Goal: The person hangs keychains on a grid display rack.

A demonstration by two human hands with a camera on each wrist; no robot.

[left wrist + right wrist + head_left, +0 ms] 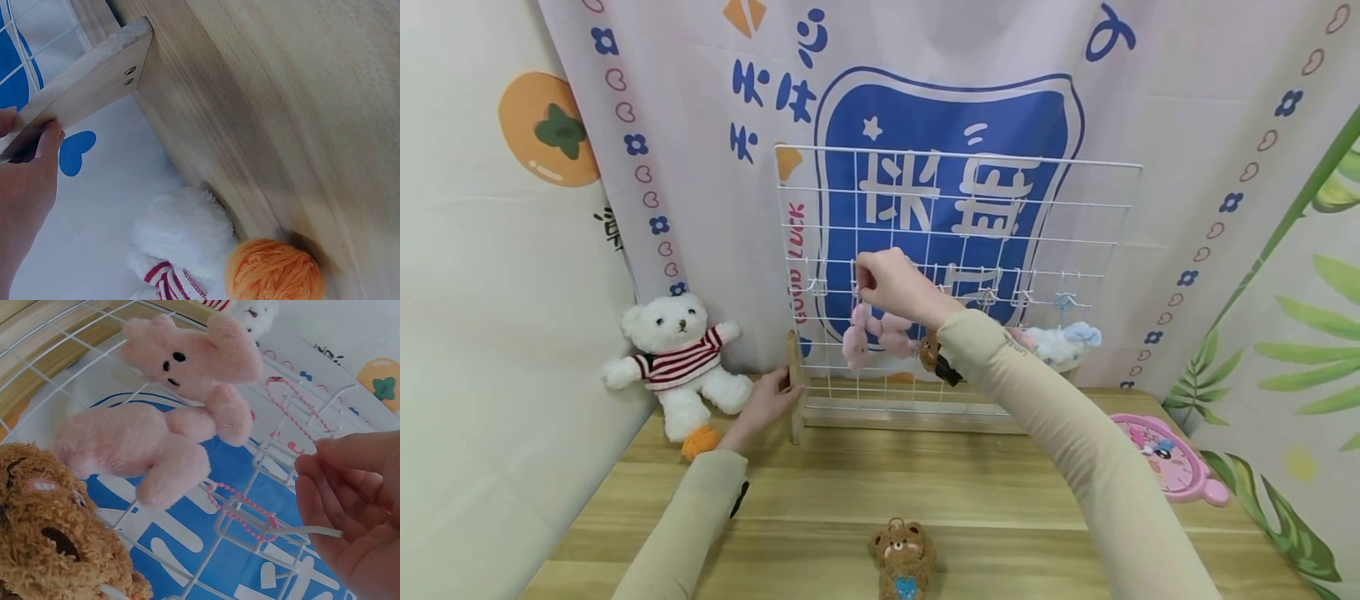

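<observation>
My right hand [898, 283] is at the white wire grid rack [958, 156], its thumb and fingertips pinching a pink bead chain [295, 411]. From that chain hangs a pink plush charm [187, 359] with dark eyes. Beside it, a second pink plush charm [119, 437] hangs by its own bead chain from a white hook [306, 530]. A brown plush charm [56, 531] hangs close by. Down at the left, my left hand [769, 404] grips the rack's wooden side post [94, 75], thumb and fingers on either side of it.
A white teddy bear [681, 362] sits left of the rack, an orange yarn ball [701, 442] at its foot. A brown bear charm [904, 558] lies on the table's near side. On the right are a white-and-blue plush [1060, 343] and a pink clock [1172, 462].
</observation>
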